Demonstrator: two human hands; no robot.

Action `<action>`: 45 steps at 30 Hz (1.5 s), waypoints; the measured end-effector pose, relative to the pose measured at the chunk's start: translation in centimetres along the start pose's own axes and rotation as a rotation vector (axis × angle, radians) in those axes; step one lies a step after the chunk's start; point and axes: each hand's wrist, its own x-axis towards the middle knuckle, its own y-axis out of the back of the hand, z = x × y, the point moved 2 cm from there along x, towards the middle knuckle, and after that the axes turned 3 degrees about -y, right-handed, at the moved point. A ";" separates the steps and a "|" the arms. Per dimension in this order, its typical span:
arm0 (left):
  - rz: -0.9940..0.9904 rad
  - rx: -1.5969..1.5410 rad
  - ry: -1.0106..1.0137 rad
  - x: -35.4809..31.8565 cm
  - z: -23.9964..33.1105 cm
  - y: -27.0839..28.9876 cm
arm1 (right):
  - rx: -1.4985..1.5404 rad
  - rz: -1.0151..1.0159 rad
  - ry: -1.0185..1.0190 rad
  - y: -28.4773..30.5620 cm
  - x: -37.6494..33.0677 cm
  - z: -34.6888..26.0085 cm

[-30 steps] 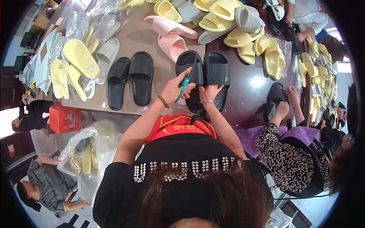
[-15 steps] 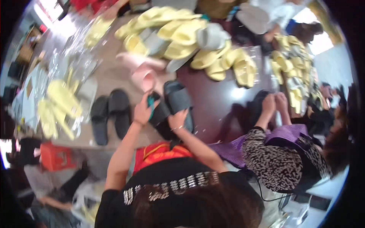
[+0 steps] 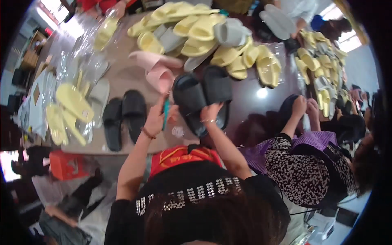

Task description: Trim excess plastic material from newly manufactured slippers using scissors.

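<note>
My left hand (image 3: pixel 158 115) is closed round a slim teal tool (image 3: pixel 165 114) whose exact kind I cannot make out. It stands just left of a pair of black slippers. My right hand (image 3: pixel 211 115) grips the right black slipper (image 3: pixel 217 86) at its foot opening, with some fingers hidden by the strap. Close beside it, partly overlapping, is the left black slipper (image 3: pixel 188 96). A small white scrap (image 3: pixel 178 131) lies on the table below my left hand. Pink slippers (image 3: pixel 160 78) lie just beyond my hands.
Another black pair (image 3: pixel 134 112) sits to the left. Yellow and grey slippers (image 3: pixel 200 27) are heaped at the back. Bagged yellow slippers (image 3: pixel 73 102) lie far left. At my right a person in patterned clothing (image 3: pixel 296 169) holds a dark slipper (image 3: pixel 289 107). An orange stool (image 3: pixel 67 164) stands lower left.
My right hand has shifted right, and the black slippers now lie side by side, farther right. My left hand has come away from the black slipper, keeping the teal tool.
</note>
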 end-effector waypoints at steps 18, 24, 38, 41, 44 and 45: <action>-0.248 -0.003 0.149 -0.1 4.2 -1.0 | 1.184 0.681 0.499 3.7 -3.8 2.5; 0.093 0.896 -0.445 -0.3 5.4 1.8 | 1.231 0.419 0.680 4.6 -4.0 3.1; -0.160 0.868 -0.354 -0.1 7.1 1.9 | 0.567 0.577 1.045 8.0 -8.7 1.9; -0.149 0.926 -0.387 0.9 6.2 2.0 | 0.488 0.604 1.185 10.1 -8.6 1.2; -0.181 0.880 -0.467 0.5 7.2 1.8 | 0.359 0.670 1.138 10.0 -9.8 2.1; -0.191 0.855 -0.482 0.5 7.5 1.9 | 0.219 0.660 1.108 9.2 -9.0 2.9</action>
